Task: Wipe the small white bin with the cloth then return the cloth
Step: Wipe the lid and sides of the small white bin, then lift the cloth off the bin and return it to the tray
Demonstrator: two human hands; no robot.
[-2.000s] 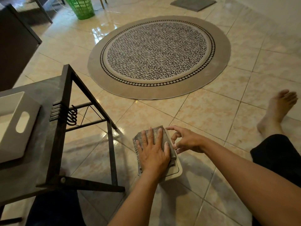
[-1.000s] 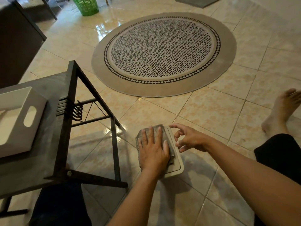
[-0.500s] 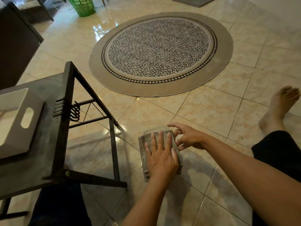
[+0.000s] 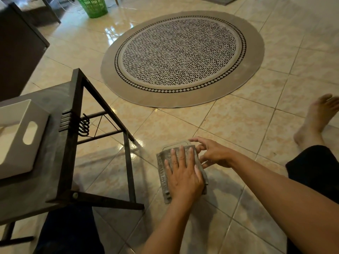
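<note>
The small white bin [image 4: 177,144] lies on the tiled floor in front of me, mostly covered by the grey cloth [image 4: 162,174]; only its far rim shows. My left hand [image 4: 183,178] presses flat on the cloth with fingers spread, over the bin's near part. Curled fingers of my right hand [image 4: 213,153] touch the bin's right side at its far corner.
A black metal-framed table [image 4: 73,143] stands at the left, carrying a larger white bin with a handle slot [image 4: 20,138]. A round patterned rug [image 4: 181,57] lies beyond. A green basket [image 4: 92,5] is far back, a dark cabinet [image 4: 16,52] far left, my bare foot [image 4: 315,121] right.
My left hand slid the cloth toward me across the bin, uncovering its far rim and covering the near end. The right hand stayed at the bin's side.
</note>
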